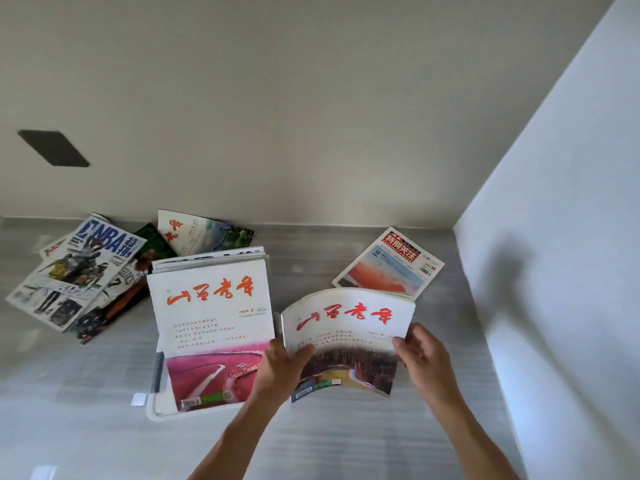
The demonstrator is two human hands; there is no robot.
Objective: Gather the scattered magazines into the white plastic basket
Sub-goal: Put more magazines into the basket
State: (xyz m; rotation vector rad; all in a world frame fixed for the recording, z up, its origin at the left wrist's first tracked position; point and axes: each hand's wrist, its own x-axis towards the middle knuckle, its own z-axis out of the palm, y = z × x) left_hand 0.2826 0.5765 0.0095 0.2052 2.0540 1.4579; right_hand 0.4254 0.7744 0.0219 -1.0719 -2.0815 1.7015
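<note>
Magazine (346, 341) with red brush lettering is up off the floor, bowed in the middle, pinched at both lower side edges: your left hand (282, 367) has its thumb on the cover and fingers underneath, your right hand (424, 358) grips the opposite edge the same way. White plastic basket (154, 408) sits just left of it, already holding a stack topped by a matching cover (209, 323) that overhangs the rim, so only the near-left corner of the basket shows. Still out on the floor (311, 445): one orange-cover magazine (389, 263) behind the held one, an NBA pile (79, 271) to the far left, one more (204, 233) leaning behind the basket. Risk, as I judge it: the stack hides the rim, so you could drop this copy off-centre and it slides out. The bow means a loose grip, so pages may fan open or slip mid-carry.
</note>
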